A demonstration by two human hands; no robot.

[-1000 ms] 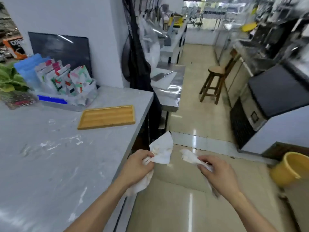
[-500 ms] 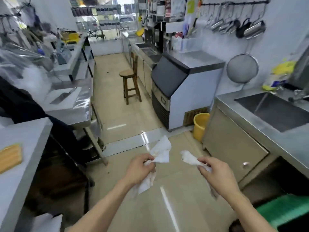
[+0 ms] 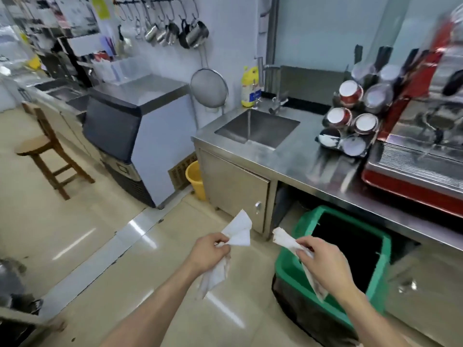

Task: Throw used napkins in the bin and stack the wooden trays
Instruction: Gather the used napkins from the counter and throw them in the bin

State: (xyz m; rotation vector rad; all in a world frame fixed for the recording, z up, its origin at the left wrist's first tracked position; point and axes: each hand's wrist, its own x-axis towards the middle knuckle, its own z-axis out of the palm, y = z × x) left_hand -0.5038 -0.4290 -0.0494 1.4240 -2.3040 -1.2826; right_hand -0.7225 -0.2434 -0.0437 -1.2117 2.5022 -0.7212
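Both napkins are thin crumpled paper, soft and matt — the one in my left hand (image 3: 209, 251) is a white napkin (image 3: 238, 231), the one in my right hand (image 3: 323, 261) a stained napkin (image 3: 285, 239). The bin (image 3: 298, 269) at about 3 o'clock looks like green plastic with a black glossy liner. The counter (image 3: 313, 161) and sink (image 3: 258, 127) are brushed steel, shiny. The floor (image 3: 75, 226) is glossy tile, and the stool (image 3: 37, 146) at 10 o'clock is plain wood.
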